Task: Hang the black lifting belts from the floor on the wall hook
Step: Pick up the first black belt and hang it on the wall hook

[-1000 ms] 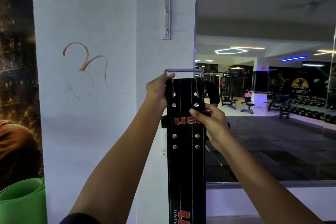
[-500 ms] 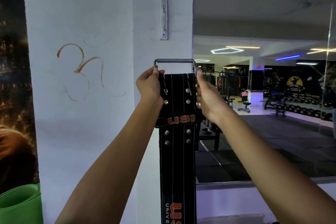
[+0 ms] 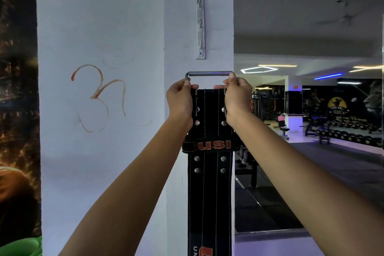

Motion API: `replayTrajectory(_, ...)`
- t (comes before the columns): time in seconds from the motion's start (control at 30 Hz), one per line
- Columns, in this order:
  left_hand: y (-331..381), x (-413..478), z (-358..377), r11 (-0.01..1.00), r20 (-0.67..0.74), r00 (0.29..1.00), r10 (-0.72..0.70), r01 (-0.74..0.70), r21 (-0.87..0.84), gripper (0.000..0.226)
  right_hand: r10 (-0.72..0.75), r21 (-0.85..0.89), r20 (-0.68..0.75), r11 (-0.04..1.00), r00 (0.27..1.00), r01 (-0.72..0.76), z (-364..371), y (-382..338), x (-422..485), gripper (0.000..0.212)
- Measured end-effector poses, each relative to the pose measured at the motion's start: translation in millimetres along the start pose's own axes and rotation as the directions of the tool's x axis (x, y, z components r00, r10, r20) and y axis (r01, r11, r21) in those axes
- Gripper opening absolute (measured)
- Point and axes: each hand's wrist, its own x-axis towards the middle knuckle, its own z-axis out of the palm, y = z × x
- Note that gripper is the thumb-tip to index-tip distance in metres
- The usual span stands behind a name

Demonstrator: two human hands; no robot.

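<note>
You are at the hanging step: your left hand (image 3: pixel 180 102) and right hand (image 3: pixel 236 98) each have a grip closed on the buckle (image 3: pixel 208 73) of the black lifting belt (image 3: pixel 209 183), held just below the hook rail (image 3: pixel 200 18), so the next move likely calls for raising the buckle bar over a hook.

Both forearms are bare, with no sleeves showing. The left hand (image 3: pixel 180 102) and right hand (image 3: pixel 238 97) wear no gloves, rings or watches.
</note>
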Motion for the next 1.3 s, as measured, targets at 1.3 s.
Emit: replayTrajectory(1.3,-45,253,92,0.903,-0.137,0.907,0.398,-0.362,0.232,0.011,-0.345,-0.355,-0.028,0.881,0.938,0.313,106,72,239,0.039)
